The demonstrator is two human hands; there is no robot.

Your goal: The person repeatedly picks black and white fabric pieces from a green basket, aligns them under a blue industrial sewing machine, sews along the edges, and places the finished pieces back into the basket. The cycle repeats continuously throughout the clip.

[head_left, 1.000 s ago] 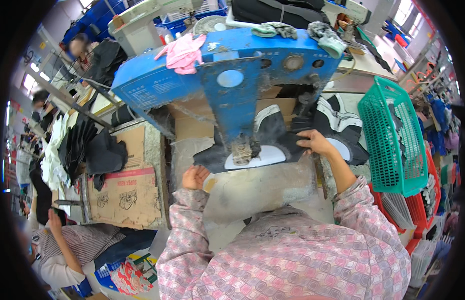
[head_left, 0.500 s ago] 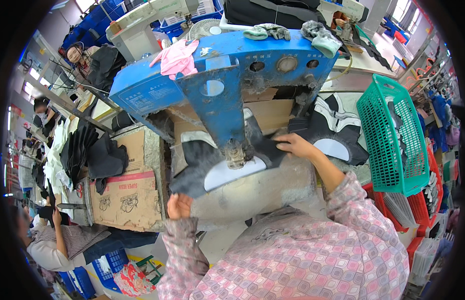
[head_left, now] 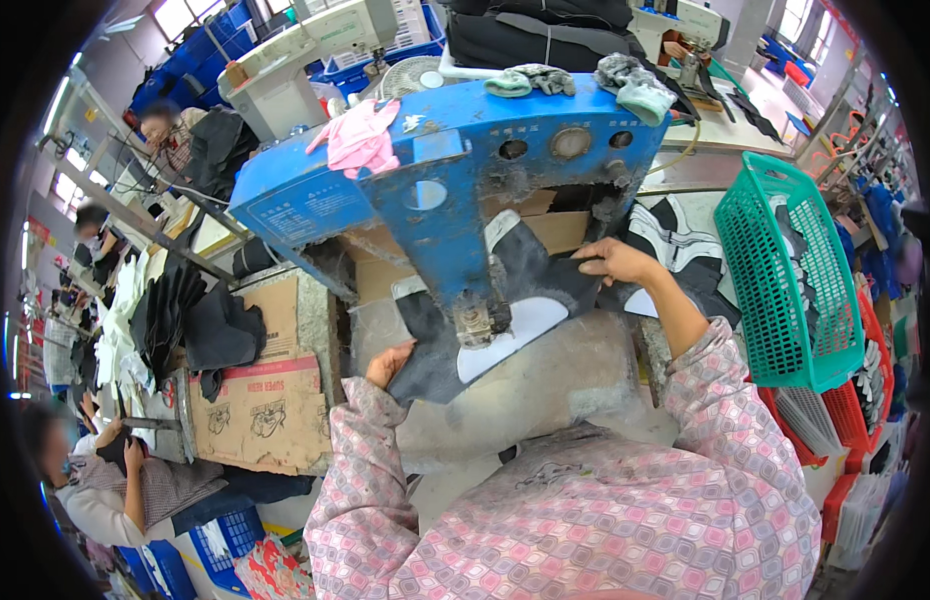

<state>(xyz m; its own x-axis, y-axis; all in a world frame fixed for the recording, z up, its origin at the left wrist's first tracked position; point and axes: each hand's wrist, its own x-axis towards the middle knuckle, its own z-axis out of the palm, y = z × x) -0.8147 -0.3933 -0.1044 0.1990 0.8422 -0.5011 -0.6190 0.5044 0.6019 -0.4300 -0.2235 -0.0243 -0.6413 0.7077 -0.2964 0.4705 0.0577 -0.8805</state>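
Note:
A black fabric piece with a white half-round patch lies on the machine's worn bed, under the metal head of a blue machine. My left hand is closed on the piece's left edge, thumb and fingers pinched together. At the opposite end my right hand grips the piece's upper right edge between thumb and fingers. Part of the piece is hidden behind the machine's blue column. Similar black pieces with white parts lie just right of the bed.
A green plastic basket stands at the right, above red crates. Flattened cardboard covers the left side, near stacked black pieces. A pink cloth and gloves lie on the machine. Co-workers sit at the left.
The black piece has shifted right and turned, its right end now higher. My left hand has moved up from the bed's edge and closed on the piece; my right hand has moved up and right.

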